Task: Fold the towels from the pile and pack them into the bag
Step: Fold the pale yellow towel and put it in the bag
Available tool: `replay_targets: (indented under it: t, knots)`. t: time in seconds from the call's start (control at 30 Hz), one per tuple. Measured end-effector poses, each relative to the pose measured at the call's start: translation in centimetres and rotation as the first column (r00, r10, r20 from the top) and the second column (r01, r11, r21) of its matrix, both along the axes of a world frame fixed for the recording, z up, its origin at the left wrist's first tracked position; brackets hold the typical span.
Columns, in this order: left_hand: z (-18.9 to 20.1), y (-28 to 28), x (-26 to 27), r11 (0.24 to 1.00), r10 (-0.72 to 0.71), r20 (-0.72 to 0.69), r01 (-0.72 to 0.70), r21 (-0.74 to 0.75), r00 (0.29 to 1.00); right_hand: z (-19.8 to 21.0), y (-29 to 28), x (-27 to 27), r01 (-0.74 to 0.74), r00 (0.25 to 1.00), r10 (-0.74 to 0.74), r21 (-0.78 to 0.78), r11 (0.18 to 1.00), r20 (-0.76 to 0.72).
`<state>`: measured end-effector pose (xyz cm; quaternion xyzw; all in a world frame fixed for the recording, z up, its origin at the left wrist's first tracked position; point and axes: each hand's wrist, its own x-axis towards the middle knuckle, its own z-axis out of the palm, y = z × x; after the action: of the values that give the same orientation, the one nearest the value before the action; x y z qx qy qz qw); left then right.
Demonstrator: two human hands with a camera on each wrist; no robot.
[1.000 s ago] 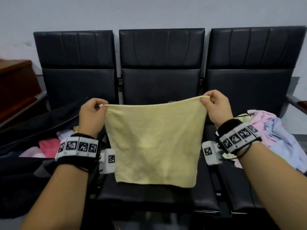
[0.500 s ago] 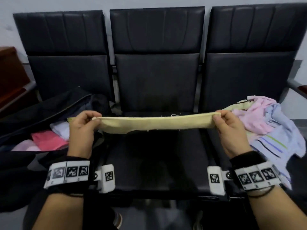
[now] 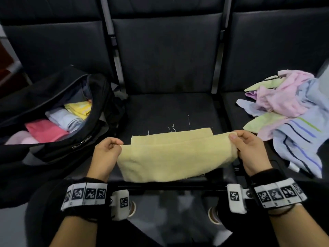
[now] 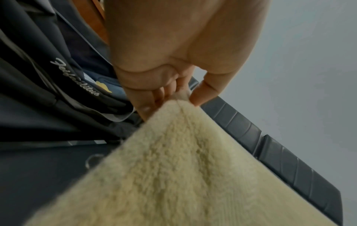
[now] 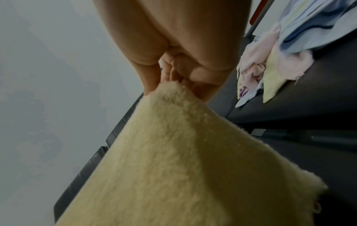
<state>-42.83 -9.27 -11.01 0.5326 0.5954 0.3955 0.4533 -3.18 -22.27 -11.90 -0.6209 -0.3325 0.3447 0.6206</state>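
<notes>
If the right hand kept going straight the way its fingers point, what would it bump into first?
The right hand points forward over the middle seat, pinching the yellow towel. Going straight on, it would probably meet that seat's backrest first. The towel pile lies off to its right; depth is hard to judge.

Hidden under my towel

The towel (image 3: 170, 157) covers the seat's front edge; the pile (image 3: 292, 111) runs off frame.

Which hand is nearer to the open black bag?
Left. The left hand pinches the yellow towel's corner right beside the black bag; the right hand pinches the opposite corner, farther away, next to the towel pile.
</notes>
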Motion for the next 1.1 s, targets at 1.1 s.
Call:
replay_targets:
  t: [1.1]
  knots:
    - [-6.6,5.2,3.2,0.965,-0.204,-0.548,0.07,-0.254,0.811,-6.2,7.7,1.4,0.052,0.866,0.3,-0.668,0.742,0.4]
